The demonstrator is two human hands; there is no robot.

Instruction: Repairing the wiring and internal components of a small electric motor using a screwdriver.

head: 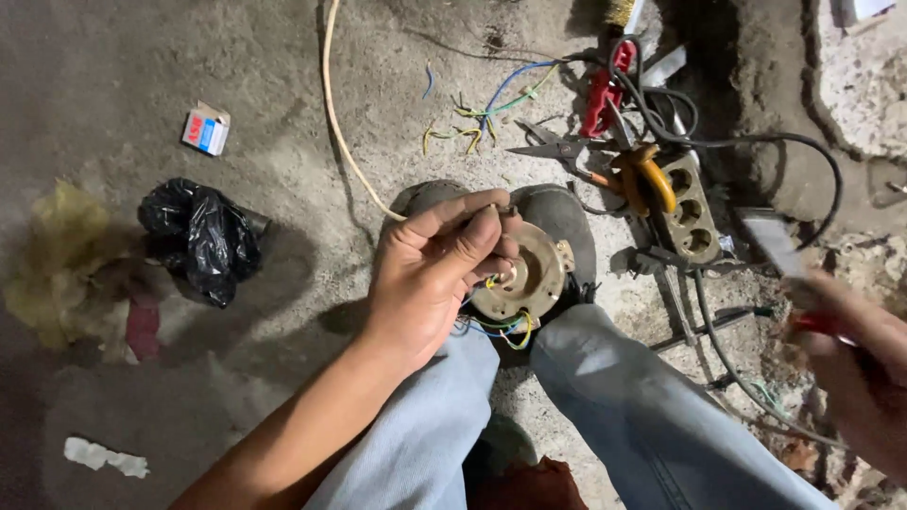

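Observation:
My left hand (436,267) is closed on thin wires at the edge of a round brass-coloured motor part (532,276), which sits between my two shoes. Yellow, green and blue wires (505,329) trail from under that part. At the frame's right edge my right hand (850,364) is blurred and grips a red-handled tool (820,324) with a flat grey blade (770,241) pointing up and away.
A cream cable (333,113) runs across the concrete floor. Scissors (553,148), red pliers (605,94), an orange-handled tool (647,177), a socket strip (693,215) and black cables lie ahead. A black plastic bag (203,238) and a small box (206,129) lie left.

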